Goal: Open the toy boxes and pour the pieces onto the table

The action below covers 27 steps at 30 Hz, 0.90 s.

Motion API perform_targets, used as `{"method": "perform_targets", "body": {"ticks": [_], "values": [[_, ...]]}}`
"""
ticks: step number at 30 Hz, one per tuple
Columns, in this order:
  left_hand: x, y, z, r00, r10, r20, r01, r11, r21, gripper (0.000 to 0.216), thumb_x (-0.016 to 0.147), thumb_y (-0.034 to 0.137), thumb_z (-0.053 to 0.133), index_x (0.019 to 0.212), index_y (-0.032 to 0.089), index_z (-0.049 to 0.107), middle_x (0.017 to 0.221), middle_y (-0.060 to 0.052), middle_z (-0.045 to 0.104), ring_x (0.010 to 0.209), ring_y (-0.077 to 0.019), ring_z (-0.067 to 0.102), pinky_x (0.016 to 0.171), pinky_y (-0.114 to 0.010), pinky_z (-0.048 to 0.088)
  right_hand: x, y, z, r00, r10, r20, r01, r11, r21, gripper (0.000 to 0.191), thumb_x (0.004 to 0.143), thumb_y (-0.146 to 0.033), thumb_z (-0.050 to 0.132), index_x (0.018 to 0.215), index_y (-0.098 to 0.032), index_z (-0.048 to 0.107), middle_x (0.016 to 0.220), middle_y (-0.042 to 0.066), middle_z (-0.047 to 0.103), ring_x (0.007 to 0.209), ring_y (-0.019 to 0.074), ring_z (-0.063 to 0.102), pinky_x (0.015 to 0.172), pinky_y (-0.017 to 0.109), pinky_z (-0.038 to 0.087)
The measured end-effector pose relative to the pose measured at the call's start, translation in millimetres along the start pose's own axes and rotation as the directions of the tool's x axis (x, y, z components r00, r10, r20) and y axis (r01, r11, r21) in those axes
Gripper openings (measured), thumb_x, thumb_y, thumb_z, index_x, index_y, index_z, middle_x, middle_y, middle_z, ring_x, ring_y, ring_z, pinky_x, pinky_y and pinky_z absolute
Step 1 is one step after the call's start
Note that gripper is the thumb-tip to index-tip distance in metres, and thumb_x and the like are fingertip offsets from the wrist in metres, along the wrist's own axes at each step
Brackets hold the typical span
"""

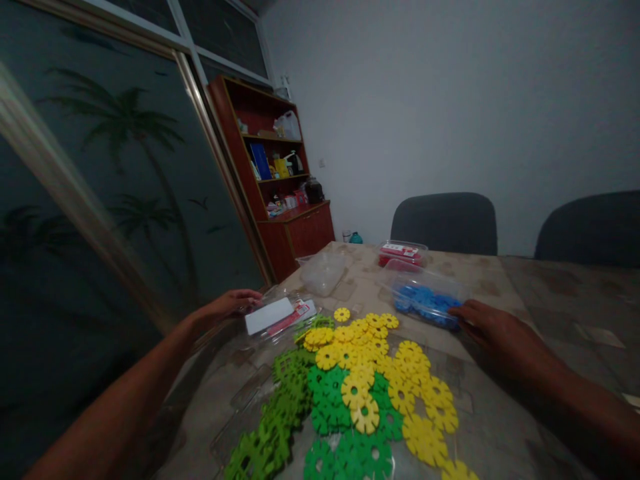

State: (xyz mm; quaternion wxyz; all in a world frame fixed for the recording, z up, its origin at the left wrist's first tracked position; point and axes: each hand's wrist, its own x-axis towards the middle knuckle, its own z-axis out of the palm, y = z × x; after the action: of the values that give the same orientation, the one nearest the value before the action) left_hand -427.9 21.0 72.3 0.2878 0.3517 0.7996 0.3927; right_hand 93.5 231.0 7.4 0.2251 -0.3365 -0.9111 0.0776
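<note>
My right hand [475,320] pinches the near right edge of a clear plastic box [463,290] that holds blue interlocking discs [425,301]. On the left, my left hand [239,301] rests at the far edge of some clear plastic lids, its fingers stretched out. A white label [270,316] and a red-and-white label [295,316] lie on these lids. Between my arms spreads a heap of notched plastic pieces: yellow discs [364,387], green discs [333,393] and olive-green squarish pieces [280,407].
Farther back on the patterned tablecloth [360,267] stand a clear plastic tub [324,272] and a box of red pieces [400,253]. Two dark chairs [444,220] are behind the table. A wooden cabinet [310,230] and sliding glass doors [150,167] are at the left.
</note>
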Motion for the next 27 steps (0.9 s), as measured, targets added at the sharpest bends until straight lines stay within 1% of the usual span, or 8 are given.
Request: {"method": "perform_targets", "body": {"ticks": [3,7,13,18,20,22,25,27], "values": [[7,-3,7,0.995,0.016,0.102,-0.017,1.000,0.012,0.023,0.081,0.024,0.068,0.100,0.012,0.065,0.086,-0.004,0.067,0.075,-0.0154,0.064,0.064,-0.027,0.050,-4,4,-3,1.000,0.030,-0.007,-0.030,1.000,0.005,0.033,0.090,-0.035,0.040,0.102,-0.021,0.067,0.102,0.009,0.064,0.084,0.0222,0.062,0.074,0.035,0.047],[9,-3,14,0.990,0.068,0.125,-0.076,0.996,0.055,0.024,0.079,0.029,0.070,0.096,0.012,0.064,0.088,-0.005,0.068,0.081,-0.0172,0.065,0.075,-0.031,0.051,-8,5,-8,0.998,0.060,-0.004,-0.060,0.998,0.009,0.032,0.089,-0.041,0.043,0.094,-0.021,0.067,0.094,0.007,0.066,0.076,0.0217,0.062,0.068,0.034,0.047],[7,3,20,0.979,0.201,0.037,-0.204,0.964,0.170,0.030,0.082,0.042,0.065,0.086,0.012,0.064,0.087,-0.005,0.067,0.084,-0.0199,0.064,0.085,-0.040,0.049,-28,9,-18,0.999,0.052,-0.013,-0.051,0.998,0.036,0.029,0.088,-0.042,0.047,0.089,-0.020,0.065,0.083,0.007,0.066,0.066,0.0190,0.061,0.060,0.030,0.046],[-3,25,31,0.928,0.363,-0.083,-0.336,0.913,0.231,0.044,0.066,0.051,0.068,0.089,0.014,0.064,0.098,-0.012,0.067,0.099,-0.0291,0.060,0.098,-0.050,0.040,-69,23,-36,0.999,0.035,-0.015,-0.034,0.997,0.070,0.031,0.089,-0.046,0.046,0.086,-0.021,0.065,0.081,0.006,0.065,0.064,0.0188,0.062,0.059,0.030,0.048],[-14,42,49,0.891,0.440,-0.111,-0.408,0.883,0.231,0.049,0.062,0.053,0.065,0.093,0.014,0.065,0.106,-0.014,0.066,0.107,-0.0335,0.056,0.102,-0.051,0.035,-87,25,-47,1.000,0.029,-0.008,-0.029,0.996,0.082,0.028,0.090,-0.044,0.048,0.087,-0.022,0.065,0.081,0.007,0.066,0.064,0.0186,0.063,0.059,0.029,0.050],[-31,64,77,0.856,0.513,-0.072,-0.491,0.847,0.202,0.050,0.066,0.052,0.061,0.098,0.014,0.065,0.112,-0.014,0.064,0.108,-0.0320,0.056,0.101,-0.047,0.038,-102,22,-57,1.000,0.027,0.004,-0.027,0.995,0.095,0.025,0.090,-0.040,0.048,0.085,-0.023,0.066,0.080,0.007,0.066,0.063,0.0179,0.064,0.057,0.027,0.051],[-62,97,134,0.811,0.571,0.124,-0.583,0.806,0.101,0.047,0.076,0.048,0.054,0.106,0.014,0.065,0.104,-0.012,0.066,0.093,-0.0259,0.062,0.086,-0.041,0.050,-115,11,-67,0.999,-0.011,-0.042,0.016,0.992,0.124,0.023,0.089,-0.038,0.050,0.082,-0.023,0.067,0.077,0.007,0.066,0.061,0.0170,0.064,0.054,0.024,0.052],[-80,115,177,0.769,0.570,0.290,-0.596,0.803,0.004,0.046,0.080,0.046,0.053,0.113,0.015,0.061,0.115,-0.012,0.063,0.094,-0.0238,0.063,0.072,-0.033,0.054,-118,4,-71,0.996,-0.029,-0.081,0.041,0.988,0.149,0.023,0.087,-0.039,0.053,0.080,-0.023,0.068,0.076,0.006,0.067,0.061,0.0173,0.065,0.053,0.024,0.053]]}}
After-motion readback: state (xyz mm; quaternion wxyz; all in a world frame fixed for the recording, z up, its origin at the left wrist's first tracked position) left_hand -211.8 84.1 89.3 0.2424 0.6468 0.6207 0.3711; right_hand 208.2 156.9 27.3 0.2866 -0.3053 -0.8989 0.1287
